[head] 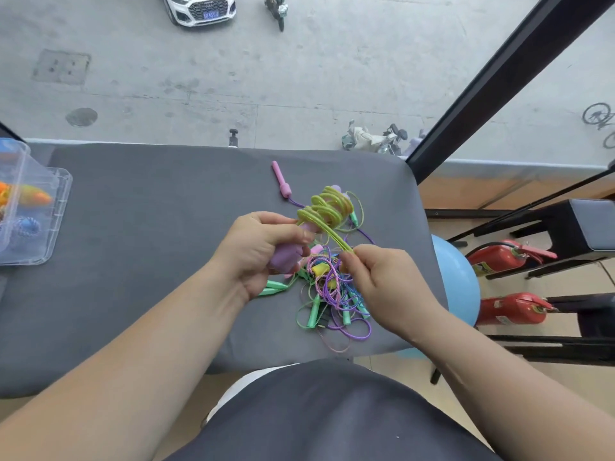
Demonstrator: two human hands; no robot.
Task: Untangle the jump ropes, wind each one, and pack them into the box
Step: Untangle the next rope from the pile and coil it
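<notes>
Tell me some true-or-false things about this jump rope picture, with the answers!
1. The left hand grips a purple handle wound with yellow-green rope. True.
2. The right hand lies flat on the grey table cover. False: it pinches the yellow-green rope.
3. The pink handle is inside the clear box. False: it lies on the grey table cover.
4. A tangle of ropes lies under the hands. True.
5. The ball on the right is red. False: it is blue.

No readable text, car plate blurred, extinguisher labels illegible
</notes>
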